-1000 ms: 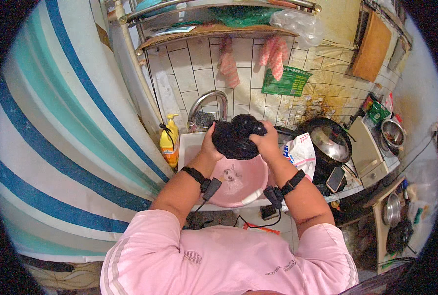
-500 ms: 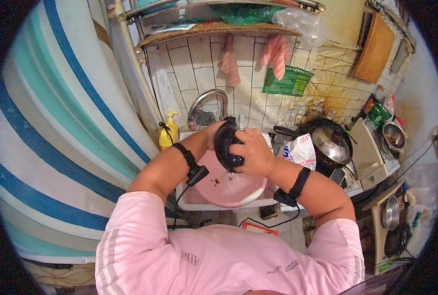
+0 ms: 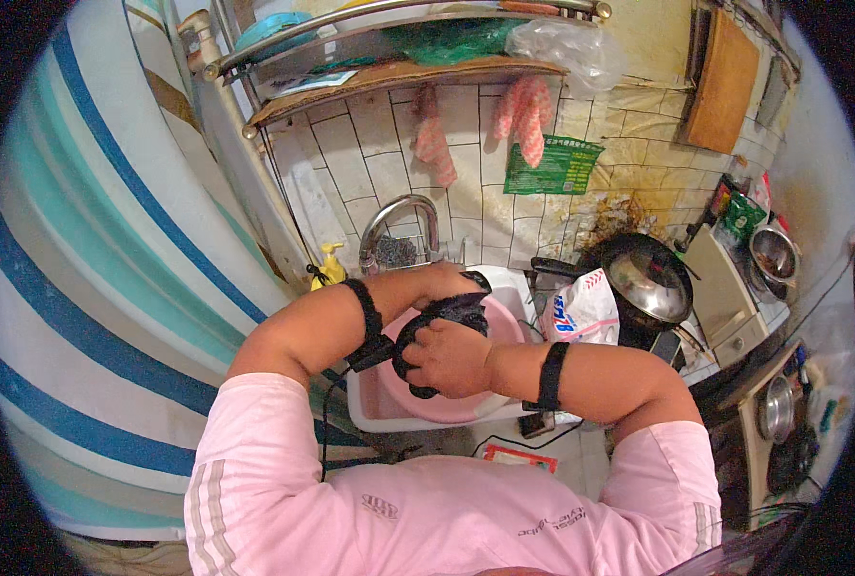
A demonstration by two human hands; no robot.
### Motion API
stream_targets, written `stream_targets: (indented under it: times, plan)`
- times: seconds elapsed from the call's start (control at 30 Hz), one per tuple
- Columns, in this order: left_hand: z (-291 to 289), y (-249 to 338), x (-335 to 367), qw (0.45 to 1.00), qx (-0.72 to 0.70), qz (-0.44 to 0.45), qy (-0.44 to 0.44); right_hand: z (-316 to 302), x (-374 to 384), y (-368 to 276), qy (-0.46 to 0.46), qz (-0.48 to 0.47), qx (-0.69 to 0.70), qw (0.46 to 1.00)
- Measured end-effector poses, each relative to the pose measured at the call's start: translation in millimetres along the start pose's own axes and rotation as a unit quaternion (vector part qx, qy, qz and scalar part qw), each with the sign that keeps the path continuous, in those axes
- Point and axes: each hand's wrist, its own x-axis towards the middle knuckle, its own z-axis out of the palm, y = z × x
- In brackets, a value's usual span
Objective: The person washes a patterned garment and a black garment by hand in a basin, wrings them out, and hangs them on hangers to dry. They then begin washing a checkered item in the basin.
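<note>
A black, glossy thing (image 3: 461, 312) with a pointed flap is between my hands, over a pink basin (image 3: 512, 331); its exact kind I cannot make out. My left hand (image 3: 442, 284) grips its far end, fingers partly hidden behind it. My right hand (image 3: 447, 359) lies across its near side, fingers curled onto the dark surface. The basin sits in a white sink (image 3: 368, 408). Just beyond my left hand the chrome faucet (image 3: 431, 213) arches up; whether water runs is hidden.
A yellow pump bottle (image 3: 329, 267) stands left of the sink. To the right are a white printed bag (image 3: 586, 309) and a black wok with a lid (image 3: 650, 280). Pink checked cloths (image 3: 523, 115) hang under the shelf (image 3: 399, 72). A striped curtain (image 3: 92, 317) fills the left.
The black thing has been turned and lowered toward me. My right hand has moved left and nearer; my left hand now reaches over its far end. The whole view shifted slightly.
</note>
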Motion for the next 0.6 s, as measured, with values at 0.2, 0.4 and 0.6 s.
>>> stream_targets:
  times: [0.2, 0.4, 0.6]
  plan:
    - [8, -13, 26, 0.982, 0.188, 0.037, 0.006, 11, 11, -2, -0.026, -0.037, -0.029, 0.999]
    - [13, -50, 38, 0.975, 0.183, 0.101, 0.068, 17, 5, -3, -0.128, -0.080, -0.005, 0.988]
    - [-14, -47, -10, 0.946, -0.229, 0.115, 0.199, 36, -76, 28, 0.063, 0.102, 0.026, 0.992]
